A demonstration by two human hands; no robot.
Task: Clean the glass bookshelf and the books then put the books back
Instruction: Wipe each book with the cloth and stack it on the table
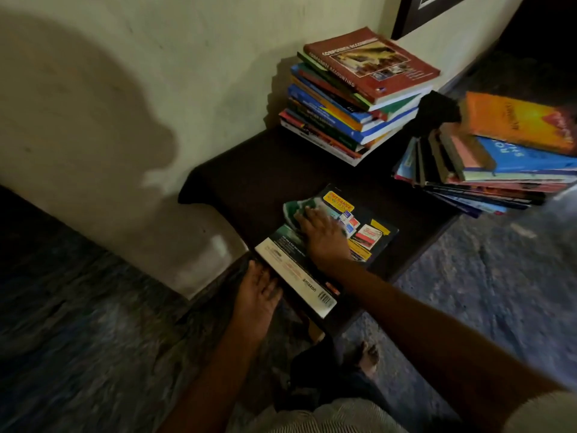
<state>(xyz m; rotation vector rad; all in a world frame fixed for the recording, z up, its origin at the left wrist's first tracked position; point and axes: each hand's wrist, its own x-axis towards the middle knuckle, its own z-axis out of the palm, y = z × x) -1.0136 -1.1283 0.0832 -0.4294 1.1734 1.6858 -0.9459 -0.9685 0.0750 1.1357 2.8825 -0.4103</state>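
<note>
A dark book [365, 235] with yellow and red stickers on its cover lies flat on the dark low bench [249, 176]. My right hand [323, 237] presses a green cloth [299, 209] onto the cover. At the book's near left edge, my left hand [259, 295] steadies it with the fingers against the spine side. One stack of books [356, 95], topped by a red accounting book, stands at the bench's far end by the wall. A second, slanted stack [490, 157] with an orange book on top sits at the right.
A cream wall [125, 89] runs along the left of the bench. A dark picture frame [418, 10] hangs at the top right. The floor [499, 276] is mottled grey-blue. My bare foot [368, 357] shows below the bench's near end.
</note>
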